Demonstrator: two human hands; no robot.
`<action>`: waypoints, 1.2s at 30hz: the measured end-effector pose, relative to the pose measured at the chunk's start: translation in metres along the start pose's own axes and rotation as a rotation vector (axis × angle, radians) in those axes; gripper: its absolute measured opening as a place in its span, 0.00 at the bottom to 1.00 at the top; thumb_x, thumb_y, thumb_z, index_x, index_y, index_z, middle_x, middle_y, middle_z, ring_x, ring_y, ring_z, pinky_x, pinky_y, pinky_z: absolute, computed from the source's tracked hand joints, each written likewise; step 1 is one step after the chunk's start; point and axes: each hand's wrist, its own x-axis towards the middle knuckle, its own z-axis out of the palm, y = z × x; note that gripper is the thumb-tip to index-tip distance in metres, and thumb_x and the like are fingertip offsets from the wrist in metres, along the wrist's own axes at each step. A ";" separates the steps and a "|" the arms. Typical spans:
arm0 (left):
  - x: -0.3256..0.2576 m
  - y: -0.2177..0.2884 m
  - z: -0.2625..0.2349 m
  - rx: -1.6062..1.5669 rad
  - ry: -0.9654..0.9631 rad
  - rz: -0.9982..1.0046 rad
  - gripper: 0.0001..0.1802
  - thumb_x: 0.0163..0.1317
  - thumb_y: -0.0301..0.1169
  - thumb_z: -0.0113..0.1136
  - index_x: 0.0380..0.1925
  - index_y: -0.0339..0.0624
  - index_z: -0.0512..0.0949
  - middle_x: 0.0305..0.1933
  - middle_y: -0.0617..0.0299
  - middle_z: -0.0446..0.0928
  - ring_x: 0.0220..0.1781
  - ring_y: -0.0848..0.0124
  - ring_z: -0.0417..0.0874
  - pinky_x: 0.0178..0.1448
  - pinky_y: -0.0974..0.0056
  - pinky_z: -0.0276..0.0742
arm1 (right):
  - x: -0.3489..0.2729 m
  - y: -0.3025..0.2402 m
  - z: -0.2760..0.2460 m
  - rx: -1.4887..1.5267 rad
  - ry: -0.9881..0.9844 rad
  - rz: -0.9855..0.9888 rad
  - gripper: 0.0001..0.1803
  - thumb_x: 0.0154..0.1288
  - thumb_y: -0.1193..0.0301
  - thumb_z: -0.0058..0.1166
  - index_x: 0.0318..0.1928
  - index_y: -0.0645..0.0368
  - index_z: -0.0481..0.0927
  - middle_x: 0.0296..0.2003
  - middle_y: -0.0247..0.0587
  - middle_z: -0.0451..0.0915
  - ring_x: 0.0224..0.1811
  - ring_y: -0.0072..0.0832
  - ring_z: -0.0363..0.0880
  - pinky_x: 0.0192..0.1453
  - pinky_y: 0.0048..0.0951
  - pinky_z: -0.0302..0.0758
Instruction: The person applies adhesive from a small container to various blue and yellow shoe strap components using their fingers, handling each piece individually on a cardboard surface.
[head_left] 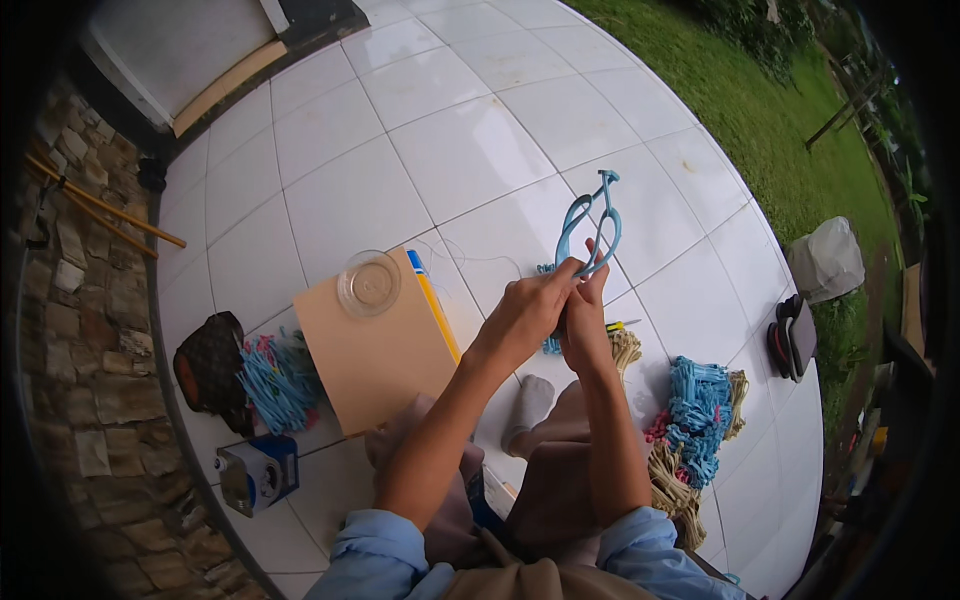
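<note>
From my remote seat I see a white tiled floor with things spread around the person's legs. On the left, a brown bag sits against a blue-and-pink bundle, with a metal can just below. A clear round dish rests on a tan board, whose right edge lies along a yellow-and-blue strip. To the right I see light-blue bundles beside beige ones. Near the wrists, a yellow tool is partly hidden.

The light-blue looped piece is up in front of the person, above the floor. Its long axis runs away from the body, tipped slightly right, with the knotted-looking end farthest out. Both the left hand and the right hand are closed together, gripping its near end; they block my view of that part.

The piece looks flexible, its narrow bands curving into open ovals. The tiles are glossy, the board flat and matte, the bundles stringy.
</note>
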 end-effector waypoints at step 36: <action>0.019 -0.027 0.034 -0.073 0.100 0.144 0.11 0.60 0.21 0.47 0.42 0.43 0.70 0.28 0.54 0.73 0.29 0.54 0.77 0.31 0.59 0.73 | 0.007 0.011 -0.033 -0.063 0.039 -0.029 0.33 0.70 0.72 0.38 0.68 0.47 0.37 0.33 0.38 0.71 0.28 0.22 0.76 0.31 0.27 0.78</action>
